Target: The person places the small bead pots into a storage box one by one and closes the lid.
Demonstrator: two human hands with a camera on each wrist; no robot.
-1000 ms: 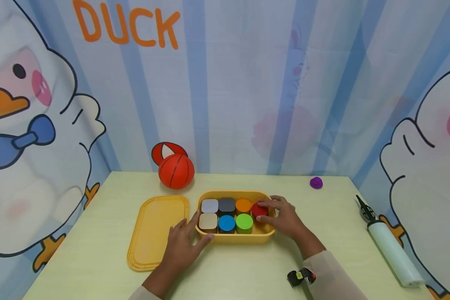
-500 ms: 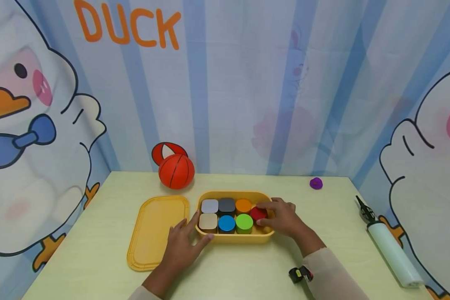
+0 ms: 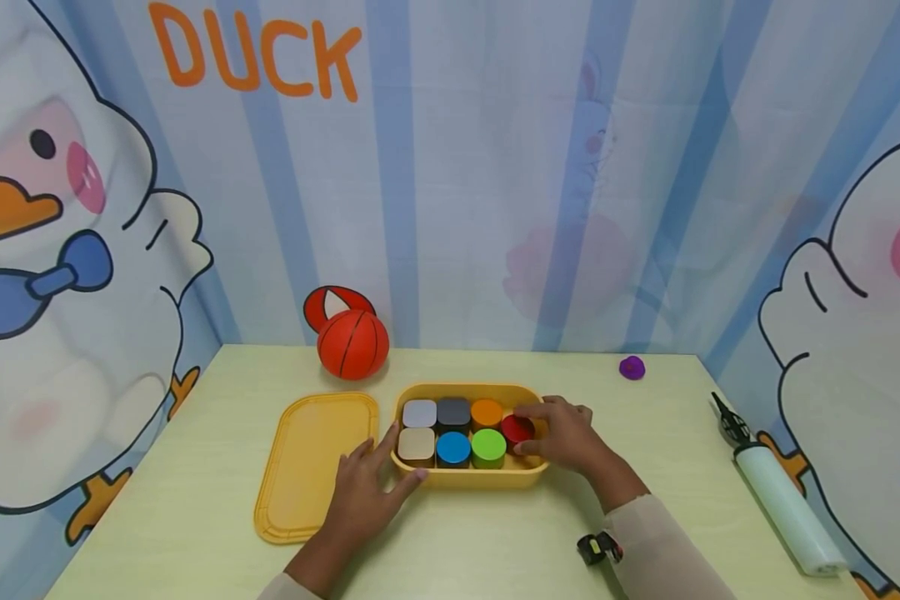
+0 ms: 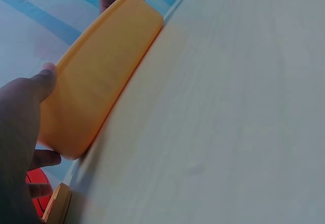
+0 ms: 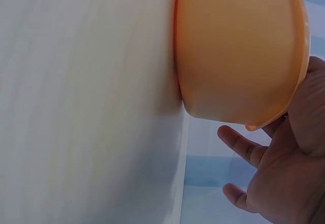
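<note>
A yellow rectangular box (image 3: 470,477) with rounded corners holds several short pieces in two rows. Among them are a grey piece (image 3: 419,412), a dark piece (image 3: 453,411), an orange piece (image 3: 486,412), a beige piece (image 3: 417,445), a blue piece (image 3: 453,449) and a green piece (image 3: 488,447). At the box's right end, my right hand (image 3: 570,433) pinches a red round-topped piece (image 3: 517,428) between thumb and forefinger. My left hand (image 3: 367,492) rests against the box's left front corner, thumb on the front wall; the left wrist view shows that thumb (image 4: 46,76).
Left of the box lies a flat yellow lid-like tray (image 3: 315,467). Behind it stands a red ball (image 3: 352,343). A small purple object (image 3: 632,367) lies at the back right, a pale hand pump (image 3: 787,504) at the right edge. A patterned curtain (image 3: 465,167) hangs behind the table.
My right hand has moved the red piece slightly toward me and lower within the box's right end. My left hand and the box have stayed in place.
</note>
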